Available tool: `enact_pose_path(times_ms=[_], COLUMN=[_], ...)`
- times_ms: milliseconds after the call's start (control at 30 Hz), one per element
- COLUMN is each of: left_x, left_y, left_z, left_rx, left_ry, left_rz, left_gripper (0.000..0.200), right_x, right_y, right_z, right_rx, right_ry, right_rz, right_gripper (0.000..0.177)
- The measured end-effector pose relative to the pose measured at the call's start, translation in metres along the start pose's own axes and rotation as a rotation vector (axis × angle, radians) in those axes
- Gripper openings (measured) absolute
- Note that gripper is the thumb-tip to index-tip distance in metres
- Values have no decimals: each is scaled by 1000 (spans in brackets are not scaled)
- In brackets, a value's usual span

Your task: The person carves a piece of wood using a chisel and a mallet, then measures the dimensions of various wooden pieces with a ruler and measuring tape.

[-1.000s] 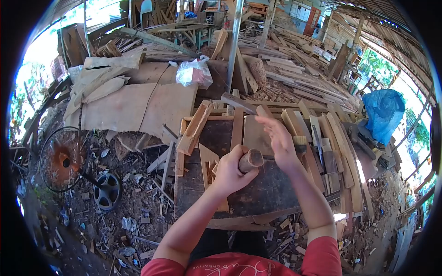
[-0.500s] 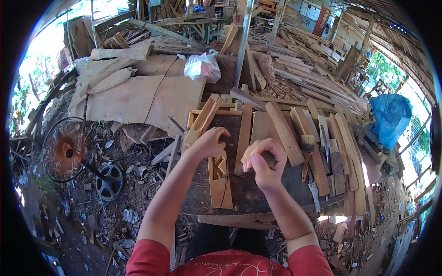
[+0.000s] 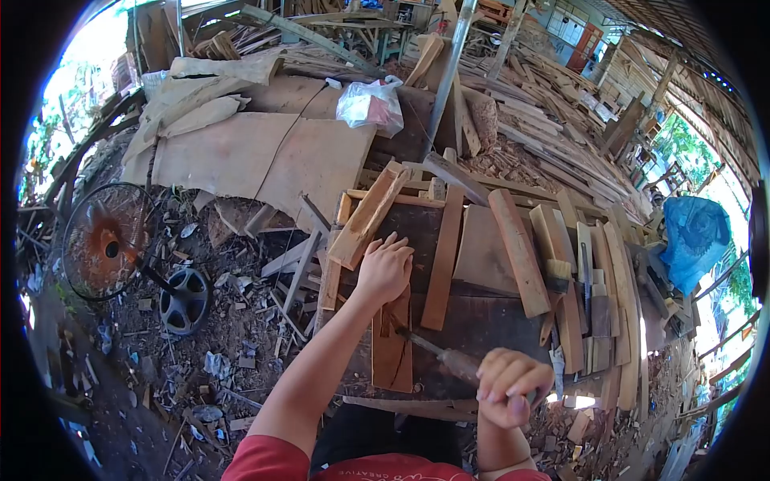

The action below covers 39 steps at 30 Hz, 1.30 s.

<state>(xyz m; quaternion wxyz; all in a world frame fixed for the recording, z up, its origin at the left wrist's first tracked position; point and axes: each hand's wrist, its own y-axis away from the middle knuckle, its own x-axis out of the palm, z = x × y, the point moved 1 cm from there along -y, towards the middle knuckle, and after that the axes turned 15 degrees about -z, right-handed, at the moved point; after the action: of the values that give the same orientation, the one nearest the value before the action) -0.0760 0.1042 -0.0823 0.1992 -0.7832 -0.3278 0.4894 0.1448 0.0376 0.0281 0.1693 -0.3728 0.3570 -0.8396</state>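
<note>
A chisel (image 3: 457,363) with a rounded wooden handle is in my right hand (image 3: 513,386), whose fingers are wrapped round the handle's end. Its metal blade slants low to the left, its tip at the cut-out in a short wooden block (image 3: 393,357). A dark crack runs down the near part of that block. My left hand (image 3: 385,268) lies over the far part of the block, fingers stretched out, hiding much of the cut-out. Just beyond it, a thicker wooden piece (image 3: 369,215) rests at an angle on the dark workbench (image 3: 473,317).
Wooden strips (image 3: 520,252) and a paintbrush (image 3: 557,276) lie along the bench's right side. A fan (image 3: 111,244) stands at left on littered ground. Behind are a large board (image 3: 241,156), a plastic bag (image 3: 369,108) and a metal post (image 3: 451,76). Blue plastic (image 3: 694,240) hangs at right.
My left hand has come down flat over the block. My right hand has moved right and nearer to me, and the chisel now shows plainly, slanting to the block. The view has shifted slightly.
</note>
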Motion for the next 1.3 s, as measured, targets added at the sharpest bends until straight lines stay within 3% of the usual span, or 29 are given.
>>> enact_pose_path(times_ms=[400, 500, 533, 600, 633, 767, 867, 1000, 1067, 1267, 1300], left_x=[1, -2, -3, -1, -1, -3, -2, 1, 2, 4, 5], left_y=[1, 2, 1, 1, 1, 0, -2, 1, 3, 4, 3], left_z=[1, 0, -1, 0, 0, -1, -4, -11, -14, -16, -17], left_rx=[2, -4, 3, 21, 39, 44, -12, -73, -115, -84, -85], left_ry=[2, 9, 14, 22, 33, 76, 34, -75, -102, -116, -111], left_rz=[-16, 0, 5, -31, -73, -104, -29, -126, -142, -122, -112], left_gripper=[23, 22, 22, 19, 17, 14, 14, 13, 13, 15, 15], right_x=[-57, -87, -91, -97, -96, -106, -87, -64, -64, -45, -44], right_y=[89, 132, 131, 126, 114, 64, 21, -5, -17, -52, -57], right_z=[20, 8, 6, 4, 3, 4, 4, -2, 1, 2, 2], right_rx=[85, 361, 362, 465, 414, 352, 269, 179, 136, 69, 87], right_ry=[68, 176, 173, 52, 123, 72, -12, 83, 69, -36, -97], right_rz=[-92, -608, -611, -862, -882, -829, -677, -628, -325, -225, -119], right_gripper=[27, 32, 32, 32, 28, 26, 31, 42, 38, 30, 29])
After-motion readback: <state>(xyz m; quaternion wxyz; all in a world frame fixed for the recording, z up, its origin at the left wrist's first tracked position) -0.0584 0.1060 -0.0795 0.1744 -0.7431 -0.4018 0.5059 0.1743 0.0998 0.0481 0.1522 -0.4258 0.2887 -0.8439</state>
